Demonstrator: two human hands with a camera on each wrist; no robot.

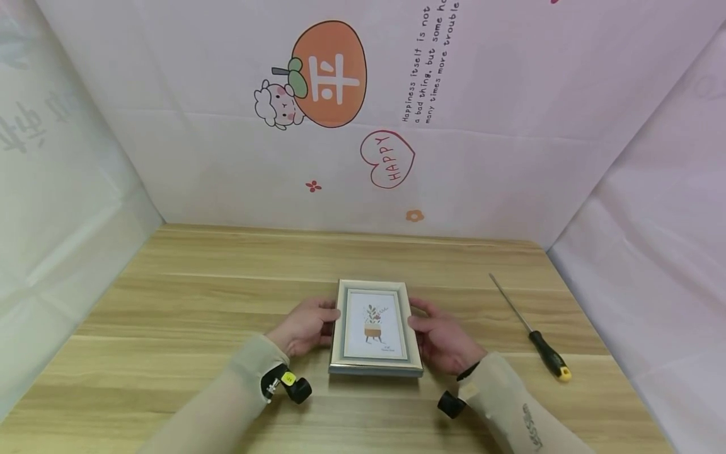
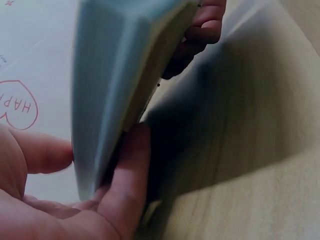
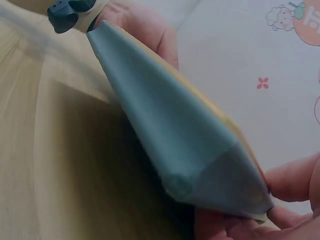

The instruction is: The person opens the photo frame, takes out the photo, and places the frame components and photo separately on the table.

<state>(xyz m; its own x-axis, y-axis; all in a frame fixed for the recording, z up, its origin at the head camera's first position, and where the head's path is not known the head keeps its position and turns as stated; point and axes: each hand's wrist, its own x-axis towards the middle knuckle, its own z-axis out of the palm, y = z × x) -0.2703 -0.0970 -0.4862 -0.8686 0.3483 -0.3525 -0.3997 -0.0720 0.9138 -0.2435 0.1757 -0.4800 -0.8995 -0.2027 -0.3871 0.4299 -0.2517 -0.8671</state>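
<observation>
A cream picture frame [image 1: 375, 364] holds a white print of a potted plant, facing up in the head view. My left hand [image 1: 307, 326] grips its left side, thumb over the front edge and fingers underneath. On the opposite side my right hand [image 1: 445, 337] holds it the same way. In the left wrist view, the frame's blue-grey side [image 2: 107, 85] stands raised over its shadow, with left fingers curled under it. The right wrist view shows the near side [image 3: 165, 110] tilted above the table, right thumb and fingers pinching one corner. Most of its back is hidden.
A screwdriver [image 1: 547, 356] with a black and yellow handle lies on the wooden table [image 1: 170, 302] to the right. White printed sheets [image 1: 482, 170] hang behind the table and along both sides. A small camera [image 1: 297, 389] is strapped on each wrist.
</observation>
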